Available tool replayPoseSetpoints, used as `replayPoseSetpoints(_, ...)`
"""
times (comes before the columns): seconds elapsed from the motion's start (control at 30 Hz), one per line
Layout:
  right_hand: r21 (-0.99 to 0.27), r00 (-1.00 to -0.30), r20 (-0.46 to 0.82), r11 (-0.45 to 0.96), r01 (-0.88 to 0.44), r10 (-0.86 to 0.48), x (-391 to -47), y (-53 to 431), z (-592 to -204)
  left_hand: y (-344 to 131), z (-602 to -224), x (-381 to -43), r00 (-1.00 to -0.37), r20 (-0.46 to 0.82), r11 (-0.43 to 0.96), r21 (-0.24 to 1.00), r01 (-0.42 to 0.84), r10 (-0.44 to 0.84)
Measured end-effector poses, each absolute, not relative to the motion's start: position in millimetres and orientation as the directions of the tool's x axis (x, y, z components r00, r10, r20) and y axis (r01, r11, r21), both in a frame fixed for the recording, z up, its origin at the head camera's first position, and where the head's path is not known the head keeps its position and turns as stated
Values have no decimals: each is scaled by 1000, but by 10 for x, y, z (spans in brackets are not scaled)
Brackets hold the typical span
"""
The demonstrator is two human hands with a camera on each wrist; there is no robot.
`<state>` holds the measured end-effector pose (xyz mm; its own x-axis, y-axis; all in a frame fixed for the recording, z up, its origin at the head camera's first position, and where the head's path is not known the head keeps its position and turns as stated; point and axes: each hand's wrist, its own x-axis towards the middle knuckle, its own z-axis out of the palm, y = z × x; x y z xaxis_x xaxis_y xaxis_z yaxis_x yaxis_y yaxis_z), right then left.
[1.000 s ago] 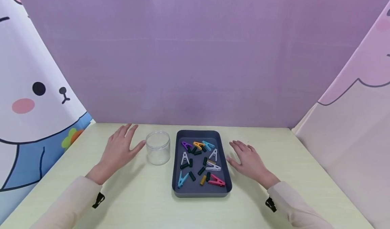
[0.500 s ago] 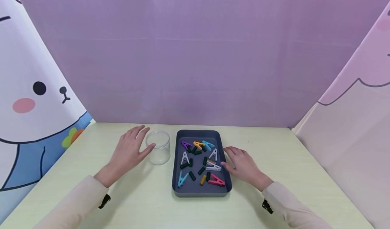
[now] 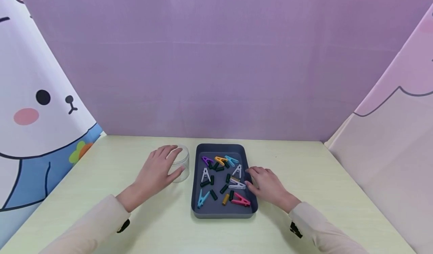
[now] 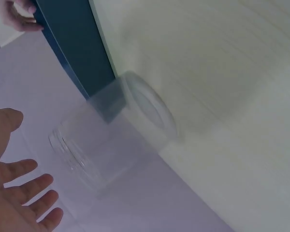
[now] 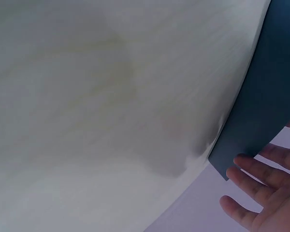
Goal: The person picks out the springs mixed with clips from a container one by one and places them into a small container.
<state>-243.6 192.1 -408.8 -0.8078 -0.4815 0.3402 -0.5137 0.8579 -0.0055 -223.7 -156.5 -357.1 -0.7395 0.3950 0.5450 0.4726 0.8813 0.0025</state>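
My left hand (image 3: 156, 174) is over the near left side of a clear, lidless plastic jar (image 3: 184, 167), partly hiding it in the head view. In the left wrist view, its spread fingers (image 4: 31, 187) stand apart from the jar (image 4: 104, 140). My right hand (image 3: 268, 185) is at the right rim of a dark grey tray (image 3: 223, 216); loosely bent fingertips rest against the tray's outer wall (image 5: 253, 106) in the right wrist view. Inside lie clothespins, among them a purple one (image 3: 207, 160), a pink one (image 3: 241, 200) and a blue one (image 3: 203, 198), between small dark cylinders (image 3: 213, 195).
A brownish-yellow cylinder (image 3: 225, 199) also lies in the tray. Jar and tray stand side by side on a pale wooden table (image 3: 162, 224). A purple cloth (image 3: 216, 77) hangs behind its back edge, with printed cloths at the left and right.
My left hand has moved right, from beside the jar to over it. The right hand has come left from the table to the tray's right rim. Jar and tray have not moved.
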Motion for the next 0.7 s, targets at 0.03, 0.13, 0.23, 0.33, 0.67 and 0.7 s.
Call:
replayPoseSetpoints(0.03,-8,-808,340,858,-514,-481,-2437,1920,-4091,-1546,-3577,-2236,-735,543,879,-10,477,405)
replayPoseSetpoints(0.13,-21,-810,339,857,-515,-479,-2439,1915,-4094,-1487,-3587,-2234,-716,545,868,-42,495,435)
replayPoseSetpoints(0.23,-29,-812,337,857,-514,-476,-2443,1912,-4097,-1429,-3596,-2236,-705,538,858,-69,509,462)
replayPoseSetpoints(0.33,-36,-815,334,857,-514,-474,-2442,1913,-4094,-1370,-3605,-2240,-695,526,846,-96,524,490)
replayPoseSetpoints(0.67,-33,-816,337,860,-509,-470,-2441,1902,-4097,-1186,-3677,-2296,-642,496,782,-135,608,584)
replayPoseSetpoints(0.7,-33,-817,336,861,-508,-469,-2440,1900,-4096,-1170,-3681,-2300,-642,487,777,-135,615,593)
